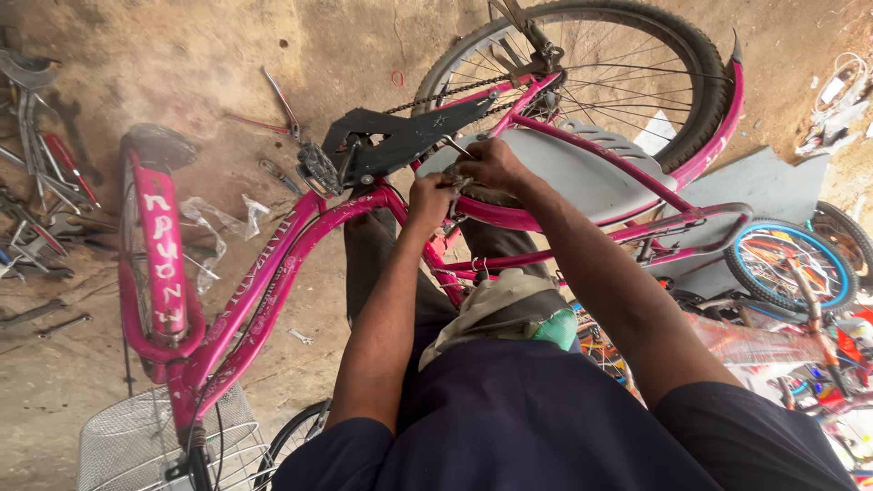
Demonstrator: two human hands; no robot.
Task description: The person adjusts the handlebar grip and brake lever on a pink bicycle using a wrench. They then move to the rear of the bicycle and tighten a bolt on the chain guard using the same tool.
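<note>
While both forearms reach down over the frame, the scene reads as follows.

Bicycle: a pink bicycle (273, 264) stands upside down on the dirt floor (182, 64), its rear wheel (691, 55) at the upper right and its wire front basket (136, 441) at the lower left.
Left hand: the left hand (429, 198) is curled closed at the junction of the frame tubes, just below the black chain guard (405, 136); what it grips is hidden by the fingers, possibly a small tool.
Right hand: the right hand (491, 164) is closed too, knuckles up, touching the left hand and resting beside the grey rear carrier plate (582, 177); I cannot tell what is inside it.
Drivetrain: a black pedal (318, 168) sticks out left of the chain guard, and the chain (446, 94) runs from the guard toward the rear hub.
Floor: pliers (282, 105) lie above the pedal, a crumpled clear plastic bag (214, 223) lies beside the front fork, and 1 small spanner (300, 337) lies under the frame.
Surroundings: a smaller bicycle with a blue-rimmed wheel (787, 264) lies at the right, well apart from the hands.
</note>
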